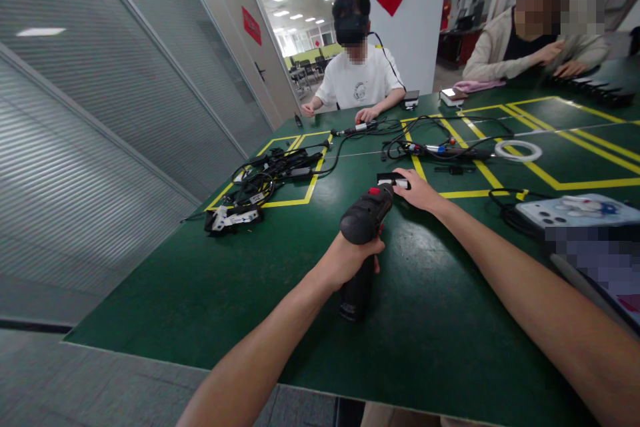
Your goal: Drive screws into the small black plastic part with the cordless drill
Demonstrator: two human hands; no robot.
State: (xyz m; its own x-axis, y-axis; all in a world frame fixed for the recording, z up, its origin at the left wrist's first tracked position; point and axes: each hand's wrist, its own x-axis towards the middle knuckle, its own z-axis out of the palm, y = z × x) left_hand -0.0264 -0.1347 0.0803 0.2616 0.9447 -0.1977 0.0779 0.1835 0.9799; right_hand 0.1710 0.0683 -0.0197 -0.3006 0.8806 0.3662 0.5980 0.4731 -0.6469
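Note:
My left hand [353, 260] is wrapped round the handle of a black cordless drill [364, 217] with a red switch on top. The drill's nose points away from me, up to a small black-and-white block [393, 179] on the green table. My right hand [415, 190] grips that block from its right side with fingers and thumb. The drill's tip is hidden behind its own body, so I cannot tell whether it touches the block.
A heap of black cables [280, 170] lies at the left on the table [200, 307]. Tool-like rods [435, 149] and a white ring [519, 151] lie beyond my right hand. A phone [580, 210] is at the right. Two people sit across the table.

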